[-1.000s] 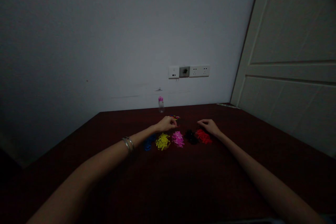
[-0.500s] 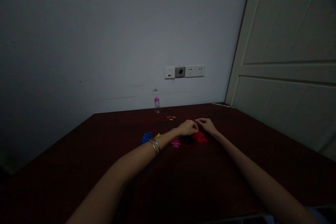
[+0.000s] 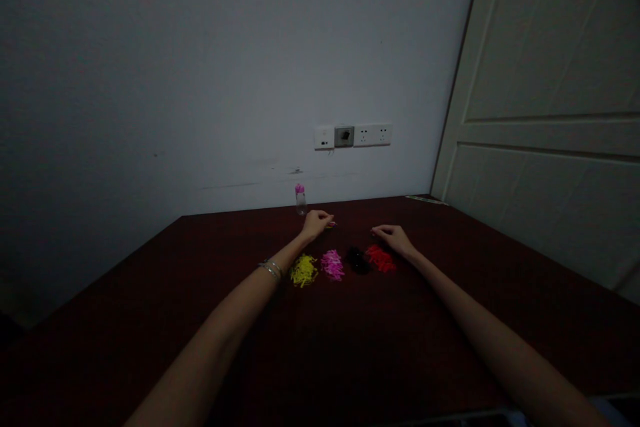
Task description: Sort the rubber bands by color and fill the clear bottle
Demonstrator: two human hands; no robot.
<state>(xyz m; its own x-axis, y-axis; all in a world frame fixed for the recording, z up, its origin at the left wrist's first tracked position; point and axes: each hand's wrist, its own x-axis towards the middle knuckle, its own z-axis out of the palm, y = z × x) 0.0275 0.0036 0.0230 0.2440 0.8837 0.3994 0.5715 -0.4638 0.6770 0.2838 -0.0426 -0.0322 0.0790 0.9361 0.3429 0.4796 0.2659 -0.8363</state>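
Note:
My left hand (image 3: 317,224) reaches to the back of the table, fingers drawn together at the small multicoloured pile (image 3: 333,225), which it partly covers. What its fingers hold, if anything, is too small to tell. My right hand (image 3: 393,237) rests just behind the red pile (image 3: 381,259), thumb and fingers pinched; nothing between them can be made out. Separate heaps of small thin pieces lie in a row: yellow (image 3: 303,270), pink (image 3: 332,265), black (image 3: 358,260) and red. The blue heap is hidden by my left arm.
A clear bottle with a pink top (image 3: 301,200) stands near the wall behind my left hand. Wall sockets (image 3: 373,135) sit above the dark red table (image 3: 350,340). A thin strip (image 3: 426,200) lies at the back right edge, near a pale panelled door (image 3: 545,133).
My left hand has moved from beside the red heap, back and left to the multicoloured pile. The yellow, pink and black heaps are uncovered; the blue one is now hidden. My right hand stays put.

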